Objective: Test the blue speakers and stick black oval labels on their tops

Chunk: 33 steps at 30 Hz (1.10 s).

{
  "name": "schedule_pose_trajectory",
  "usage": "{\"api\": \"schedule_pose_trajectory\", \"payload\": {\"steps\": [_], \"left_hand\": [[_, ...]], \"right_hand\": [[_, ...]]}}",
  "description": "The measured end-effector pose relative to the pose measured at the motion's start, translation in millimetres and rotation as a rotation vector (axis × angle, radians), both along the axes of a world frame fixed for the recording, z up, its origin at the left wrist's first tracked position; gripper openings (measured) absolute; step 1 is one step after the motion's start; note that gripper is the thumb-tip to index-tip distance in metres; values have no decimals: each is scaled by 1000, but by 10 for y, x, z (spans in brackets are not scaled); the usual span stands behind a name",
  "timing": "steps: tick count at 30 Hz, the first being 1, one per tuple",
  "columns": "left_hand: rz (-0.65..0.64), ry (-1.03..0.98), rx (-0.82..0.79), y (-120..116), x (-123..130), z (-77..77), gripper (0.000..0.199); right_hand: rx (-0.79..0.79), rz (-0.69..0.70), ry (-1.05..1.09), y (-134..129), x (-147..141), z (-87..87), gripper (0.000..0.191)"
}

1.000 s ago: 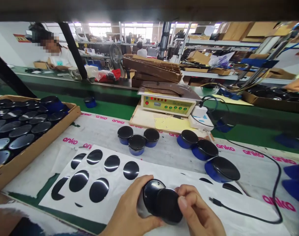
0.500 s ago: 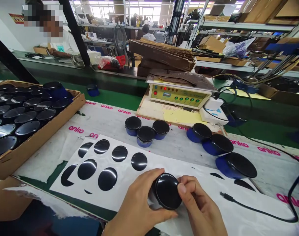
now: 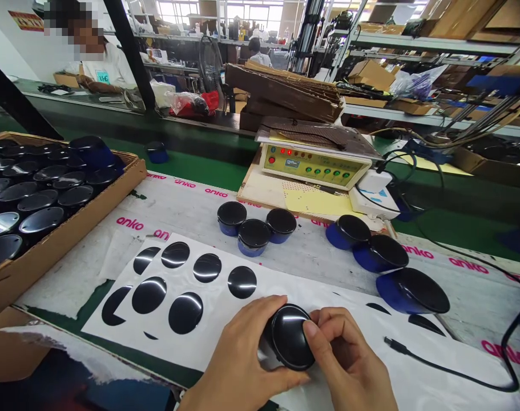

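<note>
My left hand point(image 3: 246, 359) is wrapped round the side of a round device with a glossy black top point(image 3: 290, 338), held just above the white sheet and tilted towards me. My right hand point(image 3: 347, 357) pinches the same device at its right rim, with the thumb on the edge of the black face and the fingers bent behind. What lies under those fingers is hidden. Left of my hands, a white sticker sheet point(image 3: 219, 311) bears several round black stickers point(image 3: 185, 312). Beyond it stand three blue round devices with black tops point(image 3: 253, 235) in a cluster.
Three more blue round devices point(image 3: 380, 251) stand in a row at the right. A black cable point(image 3: 446, 362) with a small plug crosses the sheet. At the left is a cardboard tray point(image 3: 67, 234) full of black-topped devices. A control box point(image 3: 315, 165) stands behind; a person point(image 3: 109, 68) sits far left.
My right thumb has slid slightly left onto the rim of the black face. The left hand keeps its hold on the device. A second red light now shows on the control box.
</note>
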<state>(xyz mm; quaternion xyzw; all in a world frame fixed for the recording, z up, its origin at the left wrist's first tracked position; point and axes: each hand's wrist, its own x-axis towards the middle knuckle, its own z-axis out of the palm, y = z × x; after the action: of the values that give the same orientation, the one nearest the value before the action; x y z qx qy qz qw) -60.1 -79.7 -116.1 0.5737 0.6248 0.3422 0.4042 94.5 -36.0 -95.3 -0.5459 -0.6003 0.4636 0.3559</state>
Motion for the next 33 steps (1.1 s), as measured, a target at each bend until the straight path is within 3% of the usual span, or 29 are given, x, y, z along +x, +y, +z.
{"api": "schedule_pose_trajectory", "payload": {"steps": [2, 7, 10, 16, 20, 23, 25, 29, 31, 33], "left_hand": [[10, -3, 0, -5, 20, -1, 76], [145, -67, -1, -7, 90, 32, 74], [164, -71, 16, -3, 108, 35, 75], [94, -18, 2, -5, 87, -7, 76], [2, 155, 182, 2, 50, 2, 81], [-127, 346, 361, -13, 54, 18, 83], [-135, 421, 379, -56, 72, 37, 77], [-241, 516, 362, -99, -41, 203, 72], [-262, 572, 396, 58, -253, 380, 67], [-171, 645, 438, 408, -562, 584, 56]], "right_hand": [[12, 32, -12, 4, -1, 10, 32], [-100, -92, 63, -33, -80, 73, 37], [-115, -84, 104, -45, -105, 85, 37], [-125, -67, 114, -28, -86, 60, 38], [-68, -15, 71, -68, -101, 55, 36], [34, 58, -134, -39, 26, 104, 38], [143, 60, -355, 88, 253, 163, 43], [504, -137, -808, 577, 909, 245, 50], [524, -144, -959, 822, 1169, 217, 64], [416, -83, -1030, 990, 1310, 147, 69]]}}
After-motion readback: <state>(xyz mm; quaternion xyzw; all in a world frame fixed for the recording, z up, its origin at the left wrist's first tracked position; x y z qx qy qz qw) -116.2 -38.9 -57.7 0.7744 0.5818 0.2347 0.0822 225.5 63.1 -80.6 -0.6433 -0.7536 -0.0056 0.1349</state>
